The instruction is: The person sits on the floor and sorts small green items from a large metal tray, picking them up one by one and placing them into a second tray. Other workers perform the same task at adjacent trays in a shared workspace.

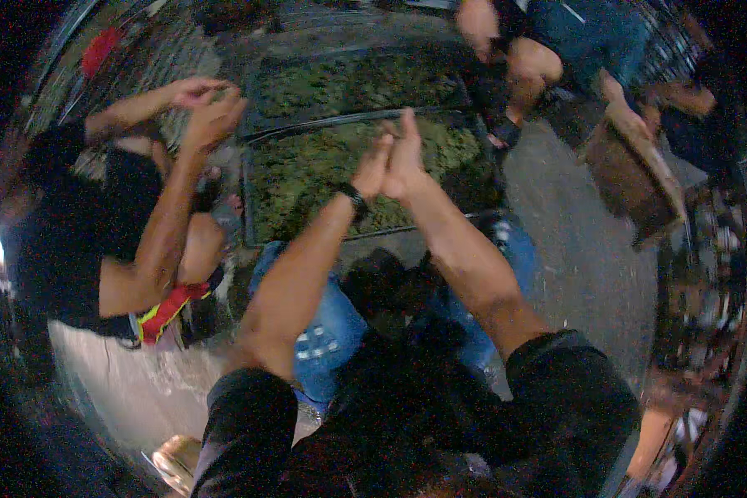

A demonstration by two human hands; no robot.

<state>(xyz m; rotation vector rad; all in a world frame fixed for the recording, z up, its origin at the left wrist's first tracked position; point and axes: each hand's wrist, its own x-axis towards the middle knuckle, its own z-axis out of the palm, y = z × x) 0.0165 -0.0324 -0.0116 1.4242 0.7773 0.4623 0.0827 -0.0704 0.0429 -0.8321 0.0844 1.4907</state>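
Note:
My left hand, with a dark band at its wrist, meets my right hand palm to palm, fingers pointing away from me. Both are blurred. Whether anything small lies between the palms cannot be seen. Beneath them is a dark-rimmed tray filled with small green pieces, perhaps leaves or buds. A second such tray of green pieces adjoins it on the far side.
At the left a co-worker's hands are raised close together beside the trays. More people sit at the upper right, near a brown cardboard-like box or bag. Grey floor runs along the right side. My knees in blue jeans flank the near tray edge.

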